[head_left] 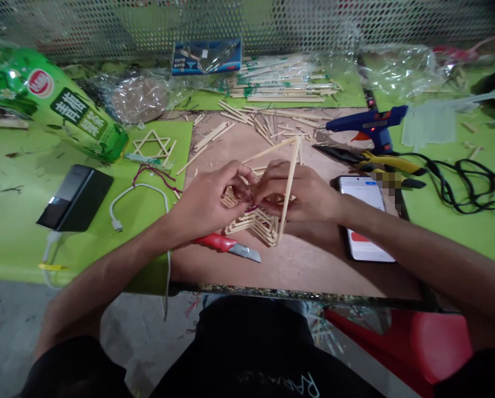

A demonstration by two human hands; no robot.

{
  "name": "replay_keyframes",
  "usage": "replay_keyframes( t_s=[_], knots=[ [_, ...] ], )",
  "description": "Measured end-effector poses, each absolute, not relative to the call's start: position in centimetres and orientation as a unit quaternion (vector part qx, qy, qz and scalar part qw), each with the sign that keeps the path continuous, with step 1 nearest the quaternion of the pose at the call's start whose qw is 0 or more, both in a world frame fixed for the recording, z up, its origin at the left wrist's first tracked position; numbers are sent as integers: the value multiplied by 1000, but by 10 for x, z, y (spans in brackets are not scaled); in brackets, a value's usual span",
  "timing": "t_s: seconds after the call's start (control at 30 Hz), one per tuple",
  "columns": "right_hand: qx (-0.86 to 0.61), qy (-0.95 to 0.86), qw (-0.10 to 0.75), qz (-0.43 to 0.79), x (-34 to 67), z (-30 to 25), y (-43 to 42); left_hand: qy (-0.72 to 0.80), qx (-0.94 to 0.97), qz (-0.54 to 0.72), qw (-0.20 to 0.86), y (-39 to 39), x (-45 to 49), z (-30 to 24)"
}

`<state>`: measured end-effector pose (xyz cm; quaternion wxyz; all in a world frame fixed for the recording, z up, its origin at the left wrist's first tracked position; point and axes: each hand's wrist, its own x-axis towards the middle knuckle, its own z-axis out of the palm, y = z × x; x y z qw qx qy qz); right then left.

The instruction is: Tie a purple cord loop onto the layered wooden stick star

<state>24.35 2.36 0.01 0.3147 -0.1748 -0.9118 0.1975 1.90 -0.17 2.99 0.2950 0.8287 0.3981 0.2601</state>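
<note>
A structure of stacked wooden sticks (253,224) stands on the brown board, with one long stick (288,190) rising from it in a tall frame. Over its middle, my left hand (214,199) has its thumb and forefinger pinched together. Opposite, my right hand (291,190) also pinches, its fingertips almost touching the left ones. Between both sets of fingertips shows a short piece of purple cord (251,209); the rest of it is hidden. Just below the left hand lies a utility knife (230,246) with a red handle and its blade out.
A blue glue gun (367,124), pliers (371,163) and a lit phone (365,221) lie to the right. At left are a green tea bottle (60,105), a black power bank (76,198), a white cable (143,187) and a stick star (151,145). Wrapped chopsticks (280,80) lie behind.
</note>
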Motion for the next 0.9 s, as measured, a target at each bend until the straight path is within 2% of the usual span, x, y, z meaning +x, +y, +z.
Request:
replay_keyframes(
  t_s=[0.33,0.9],
  knots=[
    [-227,-897,314,212,240,1,17,404,822,274,293,-3,19,25],
    [-184,-903,333,201,240,-3,20,428,792,285,330,-7,24,20]
  ],
)
